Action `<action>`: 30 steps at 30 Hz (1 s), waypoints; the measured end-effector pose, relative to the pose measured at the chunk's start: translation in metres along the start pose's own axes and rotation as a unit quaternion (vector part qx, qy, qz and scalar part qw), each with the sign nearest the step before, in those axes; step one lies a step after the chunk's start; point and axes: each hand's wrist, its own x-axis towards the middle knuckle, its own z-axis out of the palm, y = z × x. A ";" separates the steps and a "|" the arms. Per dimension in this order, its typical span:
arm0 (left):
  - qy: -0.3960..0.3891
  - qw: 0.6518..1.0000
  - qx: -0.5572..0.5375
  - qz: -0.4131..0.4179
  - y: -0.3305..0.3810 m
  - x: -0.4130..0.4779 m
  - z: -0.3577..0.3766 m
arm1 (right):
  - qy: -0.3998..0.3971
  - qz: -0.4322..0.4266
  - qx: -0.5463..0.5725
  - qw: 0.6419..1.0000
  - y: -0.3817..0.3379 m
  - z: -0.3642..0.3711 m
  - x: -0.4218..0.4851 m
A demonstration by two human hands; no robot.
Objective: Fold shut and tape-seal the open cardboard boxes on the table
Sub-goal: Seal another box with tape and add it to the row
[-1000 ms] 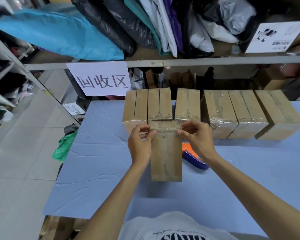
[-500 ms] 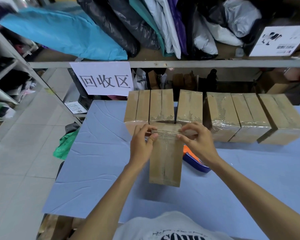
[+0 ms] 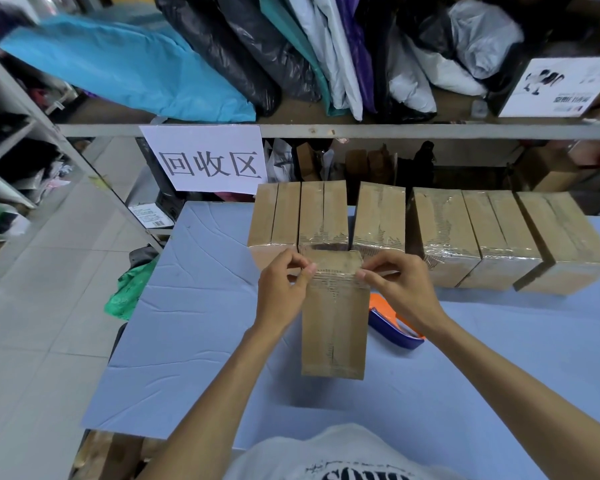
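Little changed: left hand point(image 3: 281, 292), right hand point(image 3: 402, 289) each keep pinch grip on tape strip point(image 3: 336, 276) across cardboard box point(image 3: 333, 327); sealing unfinished.

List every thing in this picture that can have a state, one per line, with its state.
near box, flaps shut, seam facing up.
tape strip, stretched across the near box's far end.
left hand, pinches the strip's left end.
right hand, pinches the strip's right end.
row of boxes, flaps shut, most showing shiny tape.
tape dispenser, lying on the table, untouched, partly hidden.
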 end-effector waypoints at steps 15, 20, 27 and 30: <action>-0.057 0.998 0.018 -0.005 -0.001 0.005 -0.002 | 0.034 0.056 -0.012 0.998 -0.007 0.009 0.006; -0.069 0.998 0.004 -0.009 0.003 0.006 -0.005 | 0.042 0.073 -0.007 0.996 -0.007 0.012 0.008; -0.013 0.999 -0.029 0.003 0.010 0.010 -0.009 | 0.061 0.072 0.015 0.995 -0.014 0.013 0.012; -0.017 1.000 -0.021 -0.010 0.004 0.004 -0.008 | 0.047 0.076 0.015 0.996 -0.006 0.017 0.011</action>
